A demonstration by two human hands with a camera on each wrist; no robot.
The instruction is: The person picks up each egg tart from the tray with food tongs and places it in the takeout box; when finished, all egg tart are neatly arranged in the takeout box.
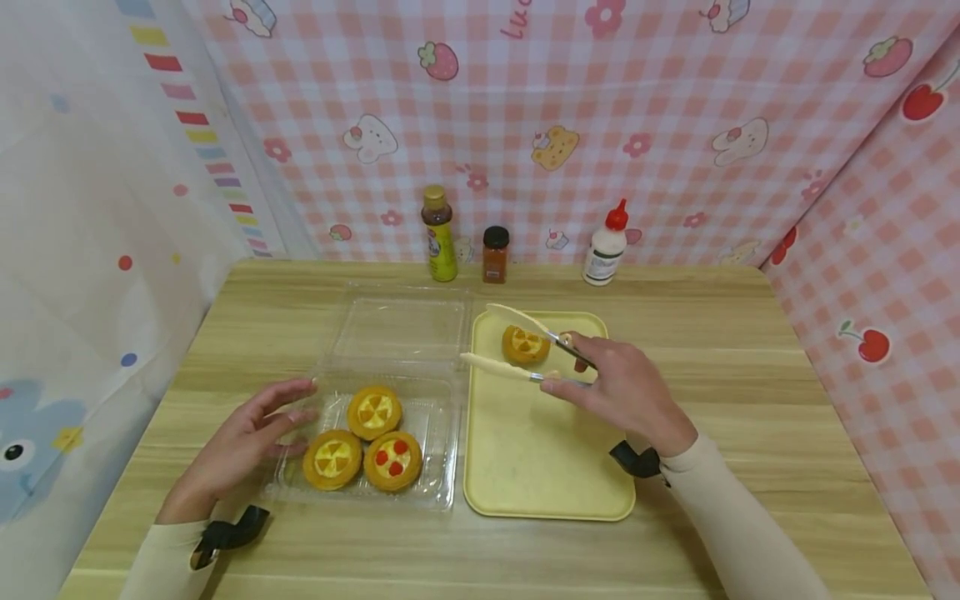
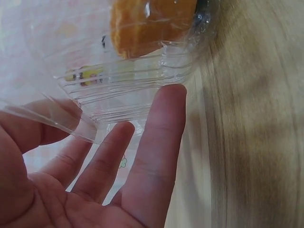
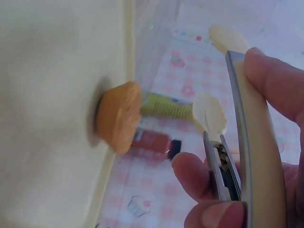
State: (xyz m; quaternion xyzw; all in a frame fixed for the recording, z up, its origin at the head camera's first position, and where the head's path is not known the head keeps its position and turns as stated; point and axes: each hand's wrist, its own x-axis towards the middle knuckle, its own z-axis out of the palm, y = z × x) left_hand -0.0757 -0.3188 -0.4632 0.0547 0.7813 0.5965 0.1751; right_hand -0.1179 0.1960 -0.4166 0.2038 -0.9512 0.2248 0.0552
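Note:
In the head view my right hand grips a pair of tongs with cream tips and metal arms. The tongs are spread apart above a yellow tray. An egg tart sits near the tray's far end, below the upper tong arm; the right wrist view shows this tart apart from the tips. My left hand is at the left edge of a clear plastic container, its fingers extended and touching the edge. Inside lie two tarts with yellow wedges and one with red pieces.
The container's clear lid lies folded back behind it. Along the table's far edge stand a yellow-labelled bottle, a black-capped spice jar and a white bottle with a red nozzle. Patterned cloth hangs behind and at both sides.

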